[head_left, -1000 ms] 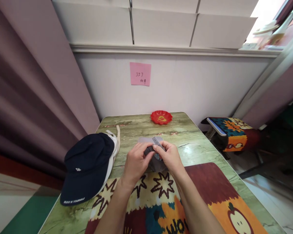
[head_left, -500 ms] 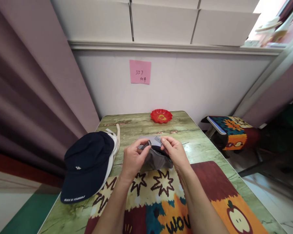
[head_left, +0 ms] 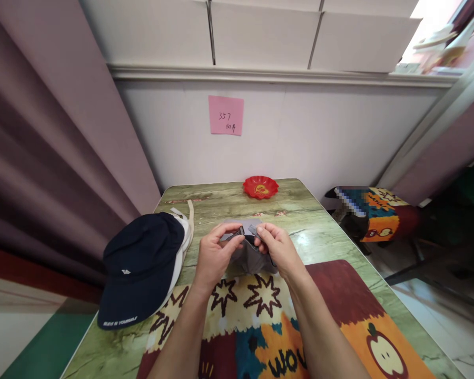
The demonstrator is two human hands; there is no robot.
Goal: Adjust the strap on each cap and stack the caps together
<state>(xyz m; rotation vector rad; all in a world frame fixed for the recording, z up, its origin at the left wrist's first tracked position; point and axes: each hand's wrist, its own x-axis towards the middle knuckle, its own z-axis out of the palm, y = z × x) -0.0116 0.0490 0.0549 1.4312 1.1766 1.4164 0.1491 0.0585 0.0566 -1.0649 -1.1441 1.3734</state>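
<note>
A grey cap [head_left: 247,259] rests at the middle of the table, partly covered by both hands. My left hand [head_left: 217,252] pinches a dark buckle [head_left: 241,230] at the end of one of its back straps. In the fingers of my right hand [head_left: 278,247] is the other strap end, with a grey clip [head_left: 254,230] sticking out to the left. A small gap separates clip and buckle. To the left lies a navy cap [head_left: 142,258] stacked on a white cap [head_left: 187,237], whose straps trail toward the back.
A red scalloped dish [head_left: 260,187] stands at the table's back edge. Under my forearms spreads a patterned mat [head_left: 256,326] on the green marbled table [head_left: 319,231]. A pink note [head_left: 226,115] is on the wall. At right is a stool [head_left: 379,210] with a printed cover.
My right hand has moved slightly left, bringing the clip closer to the buckle. My left hand has hardly moved, and the stacked caps lie as before.
</note>
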